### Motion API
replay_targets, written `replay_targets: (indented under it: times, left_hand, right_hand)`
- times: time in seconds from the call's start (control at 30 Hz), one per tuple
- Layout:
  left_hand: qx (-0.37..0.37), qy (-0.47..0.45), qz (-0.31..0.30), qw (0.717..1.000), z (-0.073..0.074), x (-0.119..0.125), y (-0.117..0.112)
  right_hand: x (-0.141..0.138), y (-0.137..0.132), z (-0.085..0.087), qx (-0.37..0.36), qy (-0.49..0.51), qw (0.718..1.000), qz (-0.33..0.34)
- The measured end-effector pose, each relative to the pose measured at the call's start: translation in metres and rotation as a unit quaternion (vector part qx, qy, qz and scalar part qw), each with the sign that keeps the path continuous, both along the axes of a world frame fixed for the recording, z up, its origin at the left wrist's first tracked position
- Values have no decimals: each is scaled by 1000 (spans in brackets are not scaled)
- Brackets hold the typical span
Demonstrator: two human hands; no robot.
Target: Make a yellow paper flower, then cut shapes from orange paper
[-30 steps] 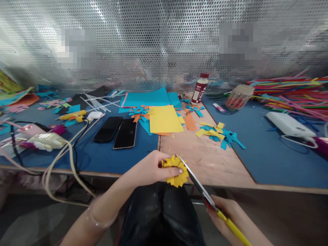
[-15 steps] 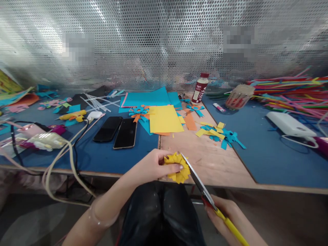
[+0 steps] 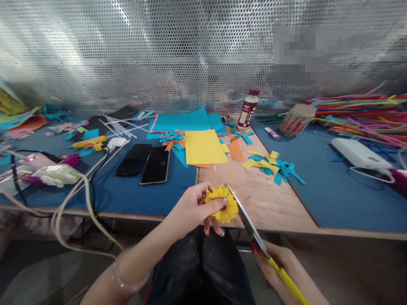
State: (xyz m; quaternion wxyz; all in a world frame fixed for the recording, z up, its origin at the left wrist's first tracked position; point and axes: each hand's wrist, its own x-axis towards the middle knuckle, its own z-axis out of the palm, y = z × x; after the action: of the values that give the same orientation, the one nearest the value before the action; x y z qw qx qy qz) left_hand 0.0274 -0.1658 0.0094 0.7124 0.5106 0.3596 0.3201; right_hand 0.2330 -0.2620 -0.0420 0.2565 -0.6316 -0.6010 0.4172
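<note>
Pinched between the thumb and fingers of my left hand point(image 3: 199, 208) is a yellow paper flower point(image 3: 229, 210) with pointed petals, held above the table's front edge. My right hand point(image 3: 276, 262) grips scissors point(image 3: 251, 226) with yellow handles. Their blades point up and left, and the tips lie at the flower's upper right rim. Whether the blades touch the paper I cannot tell. Beyond my hands, a yellow paper sheet point(image 3: 206, 148) rests on blue and orange paper.
Two phones point(image 3: 155, 165) lie left of centre. Further left are a yellow glue gun point(image 3: 90, 143) and looping cables point(image 3: 87, 199). Yellow strips point(image 3: 262, 163) and blue cut-outs point(image 3: 288, 169) lie right of centre. A bottle point(image 3: 248, 110), a tilted jar point(image 3: 296, 120) and pipe cleaners point(image 3: 365, 114) stand or lie behind.
The flower has turned in my left hand and shifted slightly up and right. My lower left fingers now show beneath it. The scissor tips have moved a little up and right.
</note>
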Motion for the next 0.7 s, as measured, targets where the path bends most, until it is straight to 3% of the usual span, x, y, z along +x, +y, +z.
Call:
replay_targets:
  times: [0.33,0.57,0.7]
  left_hand:
    - [46,44,14,998,2,-2,4]
    - [131,154,70,977,3,-8,2]
    - [218,220,84,947,2,-12,2]
  right_hand:
    - [0,-3,3,-7,53,998,-29]
    - [18,-15,-15,48,87,995,-8]
    - [27,-22,-19,53,51,996,59]
